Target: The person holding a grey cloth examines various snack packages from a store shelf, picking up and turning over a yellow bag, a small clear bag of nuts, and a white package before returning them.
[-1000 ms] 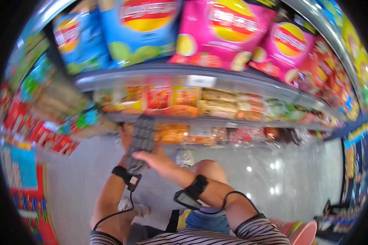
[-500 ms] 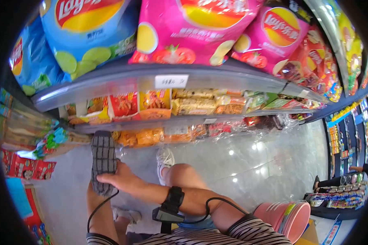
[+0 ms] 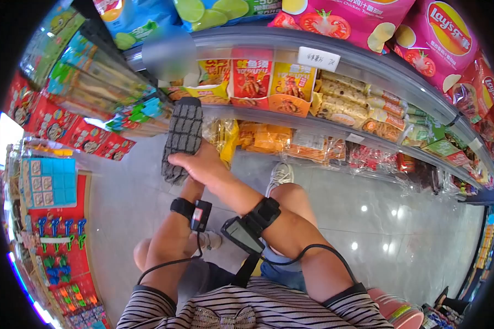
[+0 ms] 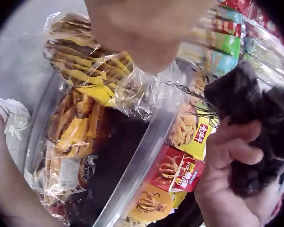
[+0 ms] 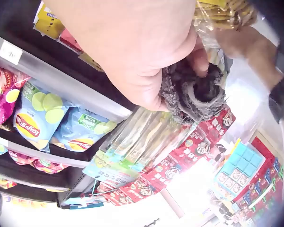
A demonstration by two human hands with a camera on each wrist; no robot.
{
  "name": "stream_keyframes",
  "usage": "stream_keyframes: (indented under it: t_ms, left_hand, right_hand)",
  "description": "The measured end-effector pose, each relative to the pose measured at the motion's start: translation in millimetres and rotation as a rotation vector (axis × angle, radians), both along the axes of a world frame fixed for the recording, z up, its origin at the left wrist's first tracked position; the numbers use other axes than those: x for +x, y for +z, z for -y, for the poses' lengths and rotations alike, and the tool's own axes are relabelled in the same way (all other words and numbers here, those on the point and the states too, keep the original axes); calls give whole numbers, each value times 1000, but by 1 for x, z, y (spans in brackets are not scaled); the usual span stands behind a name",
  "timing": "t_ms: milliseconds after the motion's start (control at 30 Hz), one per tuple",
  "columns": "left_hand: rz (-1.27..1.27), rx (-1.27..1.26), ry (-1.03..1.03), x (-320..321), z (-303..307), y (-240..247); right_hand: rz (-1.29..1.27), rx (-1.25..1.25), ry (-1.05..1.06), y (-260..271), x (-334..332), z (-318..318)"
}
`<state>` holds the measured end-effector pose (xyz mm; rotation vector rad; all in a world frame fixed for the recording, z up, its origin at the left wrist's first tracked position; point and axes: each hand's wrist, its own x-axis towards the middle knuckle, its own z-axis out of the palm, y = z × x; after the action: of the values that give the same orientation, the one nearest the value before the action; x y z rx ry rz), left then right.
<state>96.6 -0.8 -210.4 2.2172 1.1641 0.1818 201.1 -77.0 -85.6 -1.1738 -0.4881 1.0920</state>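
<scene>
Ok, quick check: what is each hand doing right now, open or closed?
Left hand: can't tell, its fingers don't show clearly.
Right hand: closed around the fuzzy grey bundle.

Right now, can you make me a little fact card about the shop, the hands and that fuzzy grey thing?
place: a shop, beside snack shelves
right hand: grips the fuzzy grey thing
fuzzy grey thing: checked with dark lines
left hand: close to the clear-wrapped yellow pack; its grip can't be made out
top shelf bags: blue and pink
on the floor: a white shoe, being worn
</scene>
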Motion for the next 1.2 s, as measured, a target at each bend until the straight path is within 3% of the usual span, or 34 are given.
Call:
stream_keyframes:
  t_ms: [167,267,400,500,600,700,900,1000,1100,1200]
  left_hand:
    - [113,-167,213,-26,26,23]
    - [744,-626,597,-48,38,42]
    - [559,-515,659,-82,55,62]
    - [722,-663,767,-84,85,99]
    - [841,-761,786,-110,88,71]
    - [1064,-1060,692,-130,92,54]
    - [966,-877,719,-138,88,51]
    - [481,-432,635,-146,91,58]
    - [93,-643,859,-173,77,21]
    - [186,-597,834,-175,82,5]
  right_hand:
    - [-155,107,29,9,1,4]
    - [-148,101,-9,27,11,17]
    - [-187,17,5,24,18,22]
    - [-184,13,25,20,20,28]
    - [-133,-22,2,20,18,34]
    - [-80,-68,33,17,20,38]
    - [-50,-139,17,8,19,40]
    - [-19,-158,23,5,16,43]
    - [19,-172,42,5,11,44]
    - [39,-185,69,-1,11,46]
